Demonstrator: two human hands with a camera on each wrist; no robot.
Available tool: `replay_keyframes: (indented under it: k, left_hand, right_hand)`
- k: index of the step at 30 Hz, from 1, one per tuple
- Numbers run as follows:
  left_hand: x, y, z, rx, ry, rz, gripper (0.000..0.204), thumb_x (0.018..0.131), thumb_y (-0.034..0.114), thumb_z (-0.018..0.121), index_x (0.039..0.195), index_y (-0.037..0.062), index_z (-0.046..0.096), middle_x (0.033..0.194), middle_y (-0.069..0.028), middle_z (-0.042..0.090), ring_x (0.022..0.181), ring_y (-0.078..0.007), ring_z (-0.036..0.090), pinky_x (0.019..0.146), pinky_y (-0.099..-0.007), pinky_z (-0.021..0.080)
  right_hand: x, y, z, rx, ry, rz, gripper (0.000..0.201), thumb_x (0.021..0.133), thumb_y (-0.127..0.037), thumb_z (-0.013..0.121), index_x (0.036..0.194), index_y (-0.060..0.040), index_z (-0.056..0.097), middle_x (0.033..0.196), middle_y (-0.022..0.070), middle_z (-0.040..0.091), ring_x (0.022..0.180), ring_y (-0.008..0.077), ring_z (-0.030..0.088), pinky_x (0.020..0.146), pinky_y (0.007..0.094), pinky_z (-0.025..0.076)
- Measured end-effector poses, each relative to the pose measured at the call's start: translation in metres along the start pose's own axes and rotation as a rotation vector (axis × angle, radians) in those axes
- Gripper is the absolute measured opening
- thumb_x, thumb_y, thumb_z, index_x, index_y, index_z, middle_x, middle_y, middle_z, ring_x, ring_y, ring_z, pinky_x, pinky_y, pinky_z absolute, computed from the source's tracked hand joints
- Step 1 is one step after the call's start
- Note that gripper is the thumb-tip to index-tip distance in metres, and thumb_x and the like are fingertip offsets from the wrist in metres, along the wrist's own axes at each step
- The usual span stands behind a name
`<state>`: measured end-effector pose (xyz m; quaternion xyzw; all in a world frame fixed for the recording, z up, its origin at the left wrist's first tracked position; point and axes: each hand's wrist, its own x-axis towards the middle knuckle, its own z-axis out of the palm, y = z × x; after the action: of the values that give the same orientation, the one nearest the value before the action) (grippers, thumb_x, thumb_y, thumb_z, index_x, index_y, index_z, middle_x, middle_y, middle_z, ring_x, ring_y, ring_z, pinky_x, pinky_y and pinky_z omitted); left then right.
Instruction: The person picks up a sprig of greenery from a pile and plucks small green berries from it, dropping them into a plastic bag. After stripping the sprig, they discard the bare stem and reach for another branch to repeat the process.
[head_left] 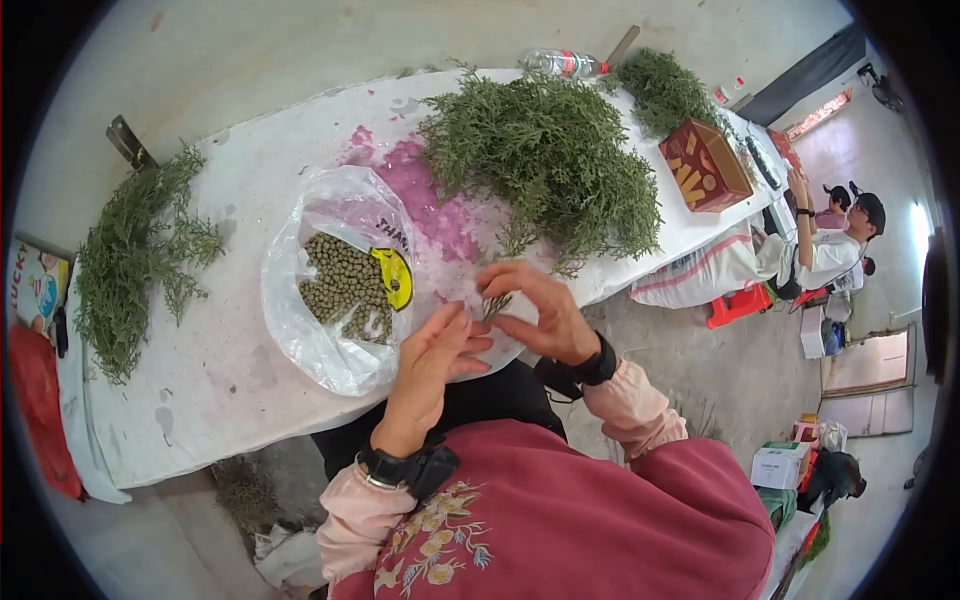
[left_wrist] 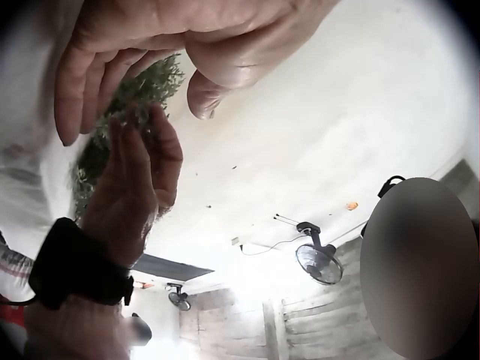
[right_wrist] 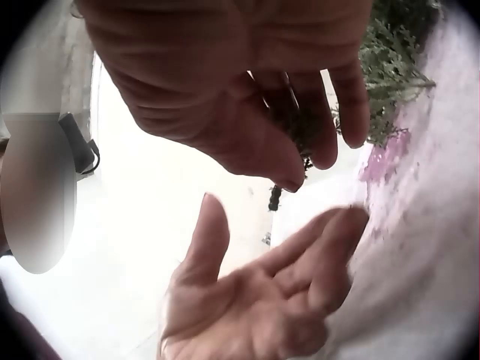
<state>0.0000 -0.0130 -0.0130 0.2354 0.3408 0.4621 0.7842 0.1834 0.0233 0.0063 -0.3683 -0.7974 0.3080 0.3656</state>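
At the table's front edge my right hand (head_left: pixel 503 298) pinches a small green sprig (head_left: pixel 494 306) between thumb and fingers. In the right wrist view the sprig (right_wrist: pixel 298 131) shows dark among the curled fingers (right_wrist: pixel 322 142). My left hand (head_left: pixel 462 336) is just left of it, palm up and fingers straight, holding nothing; its open palm (right_wrist: pixel 255 300) lies below the right hand. A clear plastic bag (head_left: pixel 340 215) holding small green pellets (head_left: pixel 342 280) lies on the table close to the left hand.
A big heap of green branches (head_left: pixel 550 150) lies behind the hands, with smaller heaps at the left (head_left: pixel 130 260) and far right (head_left: pixel 662 88). A brown carton (head_left: pixel 704 165) and a plastic bottle (head_left: pixel 560 63) sit on the white-covered table (head_left: pixel 220 370). People sit at the right (head_left: pixel 840 240).
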Motion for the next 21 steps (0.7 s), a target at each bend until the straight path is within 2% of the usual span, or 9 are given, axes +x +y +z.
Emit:
replay_keyframes:
  k: [3,6,10,11,14,15,17,18,21]
  left_hand:
    - [0.016,-0.009,0.009,0.018,-0.006,-0.022,0.031,0.089,0.015,0.054,0.114,-0.0032,0.051,0.097,-0.0140,0.063,0.074,-0.0194,0.064,0.061,-0.0300,0.054]
    - [0.026,-0.017,0.010,0.121,-0.021,-0.038,0.029,0.088,0.012,0.056,0.112,-0.0030,0.052,0.095,-0.0138,0.063,0.073,-0.0195,0.064,0.059,-0.0297,0.054]
    - [0.024,-0.024,0.003,0.035,0.001,-0.096,0.026,0.085,0.009,0.060,0.108,-0.0019,0.056,0.086,-0.0099,0.064,0.070,-0.0162,0.063,0.059,-0.0268,0.053]
    - [0.021,-0.024,0.003,0.052,0.031,-0.058,0.024,0.085,0.008,0.061,0.106,-0.0021,0.057,0.085,-0.0099,0.064,0.069,-0.0160,0.063,0.059,-0.0263,0.052]
    - [0.011,-0.023,0.000,0.107,0.095,0.019,0.021,0.084,0.007,0.061,0.103,-0.0026,0.059,0.083,-0.0100,0.065,0.068,-0.0154,0.063,0.058,-0.0254,0.052]
    - [0.008,-0.023,-0.002,0.148,0.117,0.063,0.020,0.084,0.006,0.061,0.102,-0.0030,0.059,0.084,-0.0099,0.065,0.068,-0.0148,0.062,0.058,-0.0248,0.051]
    - [0.001,-0.022,-0.006,0.233,0.157,0.151,0.018,0.083,0.005,0.061,0.100,-0.0036,0.060,0.087,-0.0098,0.066,0.068,-0.0136,0.062,0.057,-0.0237,0.050]
    - [-0.002,-0.022,-0.008,0.256,0.164,0.142,0.018,0.083,0.005,0.061,0.100,-0.0036,0.060,0.087,-0.0098,0.066,0.068,-0.0136,0.062,0.057,-0.0237,0.050]
    - [-0.010,-0.025,-0.013,0.405,0.143,0.118,0.016,0.084,0.002,0.059,0.099,-0.0046,0.061,0.091,-0.0131,0.066,0.070,-0.0155,0.063,0.059,-0.0243,0.051]
  right_hand:
    - [-0.012,-0.001,0.006,0.122,-0.019,0.022,0.040,0.071,0.005,0.062,0.109,-0.0026,0.054,0.114,0.0115,0.054,0.095,0.0234,0.057,0.085,0.0338,0.044]
    - [-0.014,-0.003,0.002,0.217,-0.014,0.187,0.047,0.073,0.005,0.060,0.118,-0.0048,0.051,0.117,0.0126,0.052,0.093,0.0209,0.057,0.081,0.0308,0.046]
    - [-0.021,0.006,-0.008,0.228,-0.083,0.190,0.051,0.076,0.002,0.060,0.126,-0.0030,0.047,0.117,0.0124,0.053,0.096,0.0191,0.057,0.086,0.0321,0.043]
    - [-0.023,0.008,-0.010,0.243,-0.074,0.190,0.051,0.076,0.002,0.060,0.126,-0.0030,0.047,0.117,0.0124,0.053,0.096,0.0191,0.057,0.086,0.0321,0.043]
    - [-0.026,0.011,-0.012,0.575,0.266,0.256,0.047,0.080,-0.001,0.059,0.125,0.0001,0.046,0.121,0.0116,0.051,0.098,0.0175,0.056,0.087,0.0307,0.042]
    - [-0.025,0.012,-0.009,0.595,0.277,0.253,0.047,0.080,-0.001,0.059,0.125,0.0001,0.046,0.121,0.0116,0.051,0.098,0.0175,0.056,0.087,0.0307,0.042]
    - [-0.025,0.012,0.000,0.850,0.219,0.409,0.046,0.082,-0.004,0.059,0.125,0.0016,0.045,0.120,0.0117,0.052,0.100,0.0170,0.055,0.088,0.0302,0.042]
    - [-0.026,0.011,0.005,0.979,0.187,0.488,0.045,0.083,-0.005,0.059,0.125,0.0024,0.045,0.120,0.0118,0.053,0.101,0.0168,0.055,0.088,0.0300,0.042]
    - [-0.017,0.001,0.032,1.061,0.216,0.498,0.039,0.085,-0.005,0.057,0.122,0.0030,0.047,0.115,0.0127,0.056,0.099,0.0160,0.056,0.086,0.0291,0.044]
